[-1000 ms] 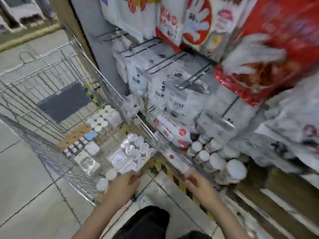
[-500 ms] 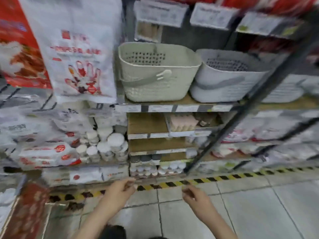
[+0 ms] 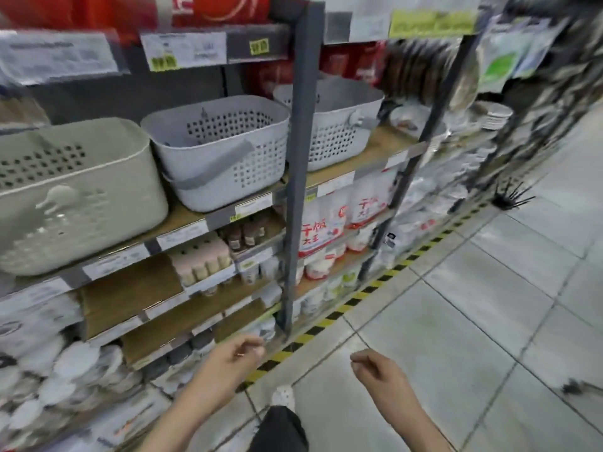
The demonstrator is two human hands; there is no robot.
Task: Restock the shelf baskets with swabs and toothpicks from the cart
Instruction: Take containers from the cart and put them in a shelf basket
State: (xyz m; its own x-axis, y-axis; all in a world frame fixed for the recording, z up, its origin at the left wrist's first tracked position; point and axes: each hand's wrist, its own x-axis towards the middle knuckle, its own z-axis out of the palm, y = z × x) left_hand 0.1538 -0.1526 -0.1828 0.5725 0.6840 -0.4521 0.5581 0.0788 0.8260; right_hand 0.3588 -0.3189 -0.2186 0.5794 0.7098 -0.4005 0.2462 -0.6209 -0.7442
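Three plastic baskets stand on one shelf: a pale green basket (image 3: 68, 197) at the left, a grey basket (image 3: 225, 154) in the middle, and another grey basket (image 3: 339, 125) behind the dark upright post (image 3: 298, 177). My left hand (image 3: 233, 360) hangs low in front of the bottom shelves, fingers loosely curled, holding nothing. My right hand (image 3: 375, 367) hangs over the tiled floor, also loosely curled and holding nothing. The cart is out of view.
Lower shelves hold small bottles (image 3: 202, 259), red-and-white packs (image 3: 321, 230) and round white tubs (image 3: 65, 363). Yellow-black tape (image 3: 368, 288) marks the floor along the shelf foot. Tiled floor (image 3: 473, 321) spreads to the right. My shoe (image 3: 283, 394) shows below.
The view has swung right, from the cart to the shelf with the baskets. Both hands stay low and hold nothing throughout.
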